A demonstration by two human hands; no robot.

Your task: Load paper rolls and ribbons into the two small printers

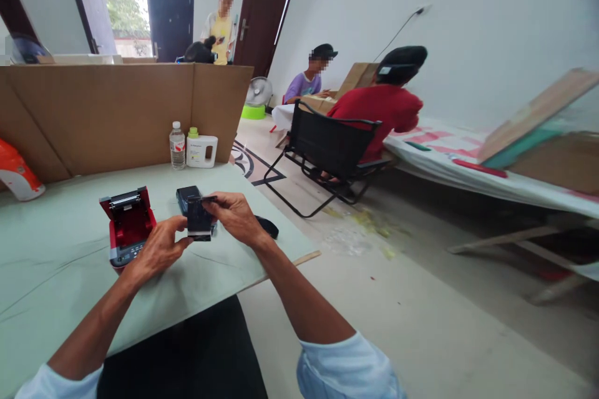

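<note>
In front of me, both hands hold a small black rectangular block [200, 219] with a pale strip along its lower edge. My left hand [161, 244] pinches it from the left with thumb and fingers. From the upper right, my right hand [235, 217] grips its top corner. A red and black device [128, 229], which looks like a small printer, stands on the table left of the block with its lid raised. Just behind the block lies a dark device [187, 193], partly covered by it. Beyond my right wrist is a dark rounded object [267, 227].
A cardboard screen [116, 118] borders the pale green table [56, 262] at the back. Before it stand a water bottle [177, 146], a white jug [201, 151] and an orange-white bottle [19, 174]. A black folding chair [334, 143] with a seated person is at right.
</note>
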